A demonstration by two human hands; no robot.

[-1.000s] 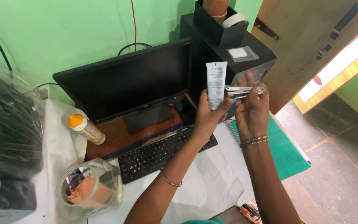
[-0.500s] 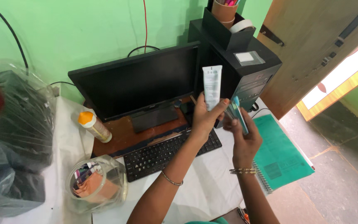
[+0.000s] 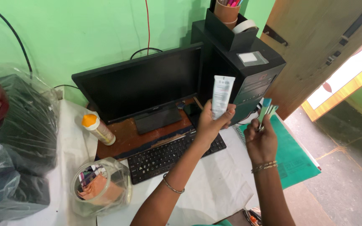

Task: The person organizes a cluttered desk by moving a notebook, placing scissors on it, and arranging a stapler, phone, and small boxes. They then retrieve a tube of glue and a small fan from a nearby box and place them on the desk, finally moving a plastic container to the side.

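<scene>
My left hand (image 3: 211, 122) holds a white squeeze tube (image 3: 221, 95) upright in front of the black computer tower (image 3: 248, 75). My right hand (image 3: 259, 140) grips a few thin teal and white sticks, perhaps toothbrushes (image 3: 266, 111), held upright beside the tube. Both hands hover above the right end of the black keyboard (image 3: 168, 155). The two held things are apart from each other.
A black monitor (image 3: 143, 86) stands behind the keyboard. An orange-capped bottle (image 3: 98, 129) and a clear jar of cloth scraps (image 3: 99, 188) sit at the left, with plastic-wrapped equipment (image 3: 17, 138) beyond. A teal notebook (image 3: 292, 157) lies at the right. A pen holder (image 3: 227, 12) tops the tower.
The view has shifted so everything sits lower and further right. My right hand has dropped away from the tube and turned the thin sticks from lying sideways to standing upright.
</scene>
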